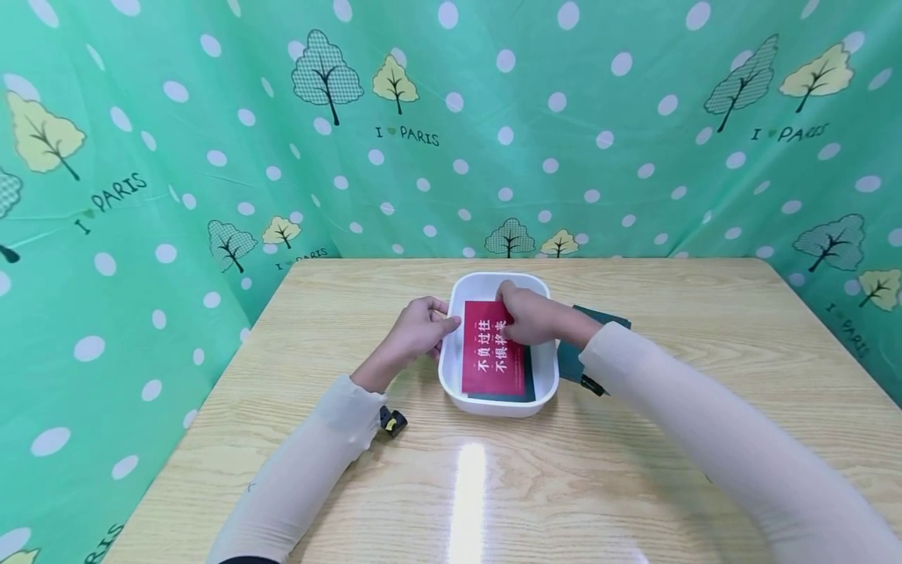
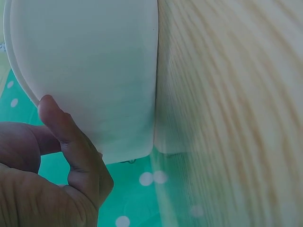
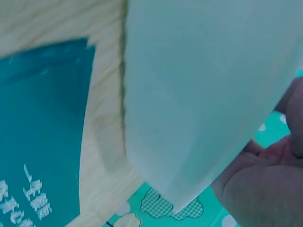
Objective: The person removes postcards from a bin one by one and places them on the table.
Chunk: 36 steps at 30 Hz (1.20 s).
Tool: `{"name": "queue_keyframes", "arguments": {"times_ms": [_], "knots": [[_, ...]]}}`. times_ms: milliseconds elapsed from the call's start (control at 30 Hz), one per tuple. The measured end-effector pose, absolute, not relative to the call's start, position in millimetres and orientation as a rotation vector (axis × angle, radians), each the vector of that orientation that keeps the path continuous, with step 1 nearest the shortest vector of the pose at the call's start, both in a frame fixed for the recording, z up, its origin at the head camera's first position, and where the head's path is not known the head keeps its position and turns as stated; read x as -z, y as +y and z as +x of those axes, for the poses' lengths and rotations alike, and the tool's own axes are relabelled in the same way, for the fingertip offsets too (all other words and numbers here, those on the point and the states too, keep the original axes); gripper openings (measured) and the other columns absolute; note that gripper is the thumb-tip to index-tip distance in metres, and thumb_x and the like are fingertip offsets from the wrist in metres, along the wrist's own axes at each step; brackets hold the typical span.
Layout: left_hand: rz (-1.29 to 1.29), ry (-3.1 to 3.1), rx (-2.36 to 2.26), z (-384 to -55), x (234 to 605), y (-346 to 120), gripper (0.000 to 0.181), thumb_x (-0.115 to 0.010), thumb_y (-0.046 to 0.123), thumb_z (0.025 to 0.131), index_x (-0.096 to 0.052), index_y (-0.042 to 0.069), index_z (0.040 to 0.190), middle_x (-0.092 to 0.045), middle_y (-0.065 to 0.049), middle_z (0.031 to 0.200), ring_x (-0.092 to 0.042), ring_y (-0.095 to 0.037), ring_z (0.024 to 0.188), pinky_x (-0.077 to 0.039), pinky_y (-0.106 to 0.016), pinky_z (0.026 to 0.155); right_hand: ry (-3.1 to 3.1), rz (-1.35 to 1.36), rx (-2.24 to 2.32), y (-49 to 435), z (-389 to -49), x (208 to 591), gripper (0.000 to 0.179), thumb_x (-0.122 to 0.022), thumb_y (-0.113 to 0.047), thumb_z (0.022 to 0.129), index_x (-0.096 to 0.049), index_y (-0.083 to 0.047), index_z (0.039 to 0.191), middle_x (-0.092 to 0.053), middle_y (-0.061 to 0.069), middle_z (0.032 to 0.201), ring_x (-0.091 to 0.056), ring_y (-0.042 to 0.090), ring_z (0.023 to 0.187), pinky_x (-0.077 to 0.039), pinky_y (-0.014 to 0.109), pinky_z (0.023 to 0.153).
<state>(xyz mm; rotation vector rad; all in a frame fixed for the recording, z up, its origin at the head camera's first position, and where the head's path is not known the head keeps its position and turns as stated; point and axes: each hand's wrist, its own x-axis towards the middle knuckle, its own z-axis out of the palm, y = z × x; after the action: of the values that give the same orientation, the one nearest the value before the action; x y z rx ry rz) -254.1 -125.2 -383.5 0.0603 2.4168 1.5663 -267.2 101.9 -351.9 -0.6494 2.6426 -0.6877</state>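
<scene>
Bright light leaves a white glare streak on the table; wrist views look dimmer, softer.

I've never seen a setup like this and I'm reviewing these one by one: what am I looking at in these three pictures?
There is no machine here: a person works with bare hands. The wide picture comes from a camera worn on the head; the other two come from cameras on each wrist, both showing the outside of the white tub.

The tub stands on a wooden table. The left hand holds its rim. The right hand reaches inside, touching a red booklet that overlaps a dark green one; whether it grips the booklet is hidden. Another green booklet lies beside the tub, partly behind the right forearm, and a small black item lies near the left sleeve.
</scene>
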Motion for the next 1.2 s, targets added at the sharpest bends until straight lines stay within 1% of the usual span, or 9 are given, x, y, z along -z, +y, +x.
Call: {"name": "queue_keyframes", "arguments": {"times_ms": [167, 267, 367, 433, 633, 833, 1067, 1200], "knots": [[0.056, 2.410, -1.571, -254.0, 383.6, -125.2, 0.029, -0.068, 0.018, 0.101, -0.055, 0.000, 0.119, -0.065, -0.016, 0.088, -0.060, -0.019, 0.056, -0.056, -0.031, 0.047, 2.576, -0.628, 0.891, 101.3, -263.5, 349.2, 0.037, -0.053, 0.003, 0.099, -0.041, 0.000, 0.134, -0.059, 0.017, 0.119, -0.064, 0.027, 0.106, -0.061, 0.041, 0.090], [0.055, 2.402, -1.569, -254.5, 383.4, -124.3, 0.028, -0.068, 0.018, 0.101, -0.055, 0.001, 0.119, -0.066, -0.018, 0.090, -0.061, -0.019, 0.057, -0.056, -0.031, 0.046, 2.528, -0.643, 0.977, 104.3, -262.5, 346.3, 0.033, -0.046, 0.004, 0.102, -0.041, 0.000, 0.134, -0.058, 0.019, 0.122, -0.064, 0.028, 0.106, -0.061, 0.040, 0.089], [0.049, 2.403, -1.560, -255.0, 383.0, -123.8, 0.029, -0.068, 0.019, 0.101, -0.055, 0.001, 0.119, -0.066, -0.018, 0.090, -0.061, -0.019, 0.057, -0.057, -0.032, 0.047, 2.483, -0.651, 1.054, 108.0, -263.2, 344.3, 0.030, -0.042, 0.004, 0.103, -0.042, -0.001, 0.133, -0.057, 0.020, 0.124, -0.064, 0.030, 0.107, -0.062, 0.040, 0.087], [0.047, 2.410, -1.553, -254.9, 382.5, -123.6, 0.029, -0.068, 0.019, 0.100, -0.055, 0.001, 0.119, -0.065, -0.018, 0.090, -0.060, -0.019, 0.056, -0.057, -0.033, 0.048, 2.485, -0.661, 1.082, 109.9, -264.2, 343.2, 0.030, -0.041, 0.004, 0.103, -0.042, -0.001, 0.132, -0.056, 0.020, 0.124, -0.063, 0.031, 0.108, -0.062, 0.040, 0.086], [0.041, 2.420, -1.539, -255.4, 381.8, -124.2, 0.029, -0.068, 0.019, 0.101, -0.055, 0.001, 0.120, -0.064, -0.016, 0.089, -0.058, -0.019, 0.056, -0.057, -0.031, 0.047, 2.566, -0.678, 1.133, 114.9, -267.0, 339.4, 0.028, -0.040, 0.002, 0.105, -0.041, -0.001, 0.132, -0.056, 0.020, 0.125, -0.060, 0.031, 0.108, -0.059, 0.042, 0.091], [0.037, 2.424, -1.525, -255.7, 381.3, -124.5, 0.029, -0.068, 0.020, 0.101, -0.055, 0.002, 0.119, -0.064, -0.014, 0.087, -0.058, -0.019, 0.055, -0.057, -0.031, 0.048, 2.606, -0.630, 1.194, 118.5, -266.8, 331.0, 0.029, -0.043, 0.000, 0.105, -0.040, -0.002, 0.134, -0.055, 0.019, 0.127, -0.060, 0.032, 0.107, -0.060, 0.042, 0.090], [0.044, 2.433, -1.517, -255.4, 380.8, -124.1, 0.030, -0.068, 0.020, 0.100, -0.054, 0.002, 0.119, -0.064, -0.019, 0.088, -0.057, -0.018, 0.053, -0.056, -0.029, 0.046, 2.669, -0.628, 1.231, 127.2, -269.4, 322.6, 0.030, -0.040, -0.003, 0.107, -0.040, 0.000, 0.136, -0.053, 0.020, 0.128, -0.058, 0.034, 0.112, -0.057, 0.048, 0.096], [0.046, 2.436, -1.519, -254.8, 380.4, -124.0, 0.029, -0.068, 0.019, 0.100, -0.055, 0.002, 0.119, -0.064, -0.022, 0.090, -0.057, -0.018, 0.053, -0.056, -0.029, 0.047, 2.702, -0.643, 1.279, 133.1, -271.2, 318.7, 0.029, -0.038, -0.004, 0.107, -0.039, 0.001, 0.135, -0.054, 0.022, 0.126, -0.058, 0.035, 0.110, -0.057, 0.049, 0.094]]}}
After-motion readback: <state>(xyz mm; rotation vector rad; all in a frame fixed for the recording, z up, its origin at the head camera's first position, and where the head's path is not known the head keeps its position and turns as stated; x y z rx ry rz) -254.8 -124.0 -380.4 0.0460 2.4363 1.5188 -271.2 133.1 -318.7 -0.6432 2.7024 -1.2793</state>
